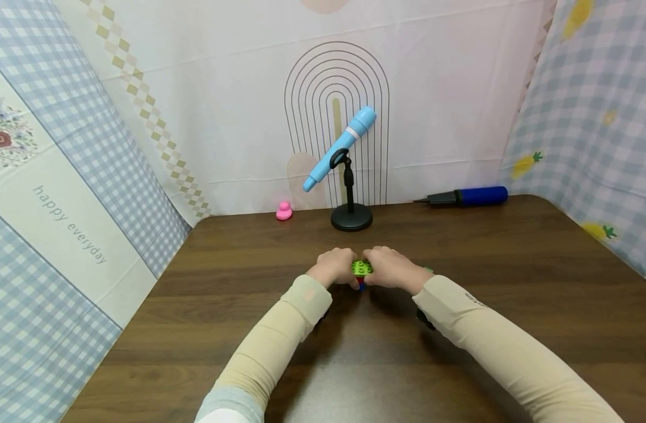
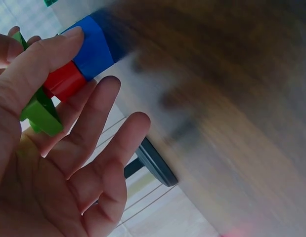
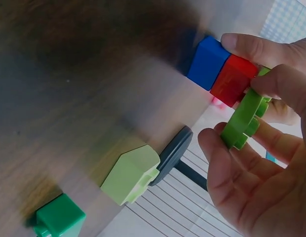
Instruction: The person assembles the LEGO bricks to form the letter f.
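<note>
A stack of toy building bricks stands near the middle of the table: a blue brick (image 3: 208,61) at the bottom, a red brick (image 3: 234,81) on it, and a wider lime-green brick (image 1: 362,268) on top, studs up. My left hand (image 1: 333,265) grips the stack from the left, its thumb along the blue and red bricks; its other fingers are spread behind. From the right, my right hand (image 1: 393,268) pinches the lime-green brick between thumb and fingers. Whether the green brick sits fully down on the red one, I cannot tell.
A pale green brick (image 3: 130,175) and a dark green brick (image 3: 61,216) lie on the table beside my right hand. Farther back are a pink duck (image 1: 284,211), a light-blue microphone (image 1: 340,148) on a black stand (image 1: 352,217), and a blue hand pump (image 1: 481,196).
</note>
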A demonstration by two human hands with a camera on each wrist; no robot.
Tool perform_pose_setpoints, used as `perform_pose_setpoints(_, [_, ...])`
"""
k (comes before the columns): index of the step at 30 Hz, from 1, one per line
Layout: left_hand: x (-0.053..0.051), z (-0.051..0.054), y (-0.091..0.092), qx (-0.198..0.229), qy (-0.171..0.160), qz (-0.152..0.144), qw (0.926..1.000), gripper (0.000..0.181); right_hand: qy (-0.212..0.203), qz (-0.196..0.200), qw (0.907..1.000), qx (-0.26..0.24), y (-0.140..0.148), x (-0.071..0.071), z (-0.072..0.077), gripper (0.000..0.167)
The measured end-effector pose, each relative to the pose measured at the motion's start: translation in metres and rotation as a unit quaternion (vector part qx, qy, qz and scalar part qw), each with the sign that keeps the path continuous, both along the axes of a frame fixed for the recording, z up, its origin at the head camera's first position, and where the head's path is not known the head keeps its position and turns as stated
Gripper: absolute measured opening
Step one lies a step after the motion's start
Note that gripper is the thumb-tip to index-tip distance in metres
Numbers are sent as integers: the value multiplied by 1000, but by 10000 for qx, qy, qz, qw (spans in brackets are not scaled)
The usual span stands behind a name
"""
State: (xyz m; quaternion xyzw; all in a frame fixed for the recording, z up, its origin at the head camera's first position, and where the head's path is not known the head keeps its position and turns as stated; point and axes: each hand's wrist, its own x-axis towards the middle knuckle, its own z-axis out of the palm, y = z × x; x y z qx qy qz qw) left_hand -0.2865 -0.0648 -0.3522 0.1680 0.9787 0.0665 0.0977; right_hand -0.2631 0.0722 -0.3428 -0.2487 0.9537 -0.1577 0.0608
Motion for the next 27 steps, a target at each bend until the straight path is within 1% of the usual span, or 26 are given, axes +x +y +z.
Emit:
perform_pose_setpoints(7, [0, -2, 1, 27, -35, 40, 10000, 34, -38, 126, 9999, -42, -1, -5, 0, 22])
perform_pose_setpoints(11, [0, -1, -1, 126, -104, -55, 9999, 38, -180, 172, 9996, -124, 0, -8, 1, 24])
perform_pose_setpoints(14, [2, 3, -3, 350, -124, -129, 9992, 44, -277, 234, 9992, -165, 0, -9, 1, 25])
perform_pose_setpoints(16, [2, 7, -5, 553, -84, -144, 9983, 44, -294, 265, 9991, -181, 0, -10, 1, 24])
perform_pose_setpoints(20, [4, 13, -8, 846, -40, -135, 9963, 36, -231, 270, 9993, -153, -1, -11, 0, 21])
perform_pose_setpoints(23, [6, 15, -7, 845, -26, -153, 9963, 31, -256, 240, 9992, -171, 0, -11, -1, 23])
perform_pose_setpoints(27, [7, 17, -2, 777, 41, -84, 9969, 25, -361, 233, 9988, -237, 3, -12, 0, 24])
